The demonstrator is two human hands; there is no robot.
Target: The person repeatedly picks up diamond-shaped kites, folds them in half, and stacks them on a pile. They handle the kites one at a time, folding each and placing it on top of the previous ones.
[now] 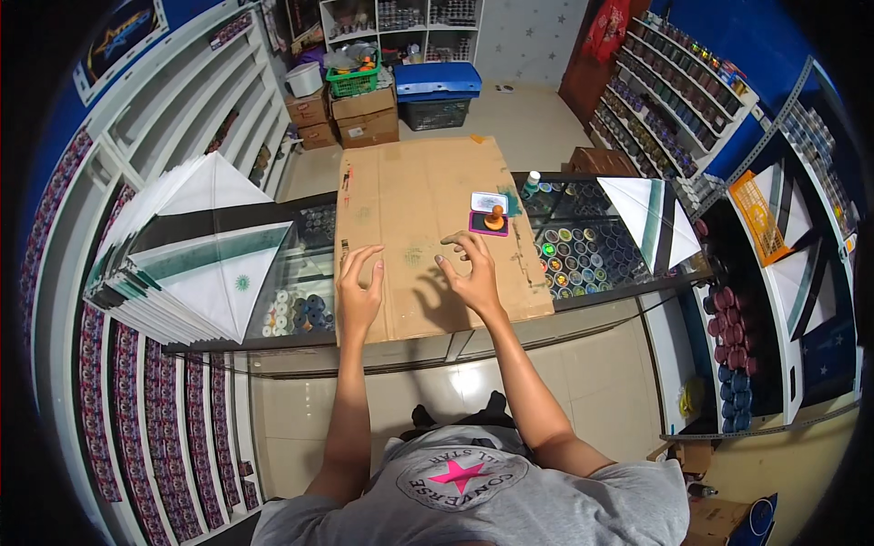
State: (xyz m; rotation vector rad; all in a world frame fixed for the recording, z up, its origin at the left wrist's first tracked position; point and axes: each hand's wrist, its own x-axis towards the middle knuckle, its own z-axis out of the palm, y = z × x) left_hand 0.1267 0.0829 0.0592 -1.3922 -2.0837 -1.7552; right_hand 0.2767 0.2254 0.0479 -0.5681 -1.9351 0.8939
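A sheet of brown cardboard [410, 184] lies over the glass display counter. Above its left part hovers my left hand [360, 286], fingers apart and curved, with nothing in it. My right hand [471, 269] is also empty, its thumb and fingers spread over the right half, casting a shadow on the cardboard. Just beyond it, an orange-brown knobbed stamp [494, 220] rests on an opened ink pad [489, 203] with a purple edge. To the left stands a thick stack of white, black and green paper kites [212, 232]; the top one bears a small green stamped emblem.
On the counter's right lies another kite [652, 222], near a small bottle [531, 184] with a white cap. Round-lidded spools show through the glass [577, 263]. White shelves [198, 89] line the left, and stocked racks [669, 89] the right. Beyond are cardboard boxes [365, 116] and a blue-lidded bin [437, 89].
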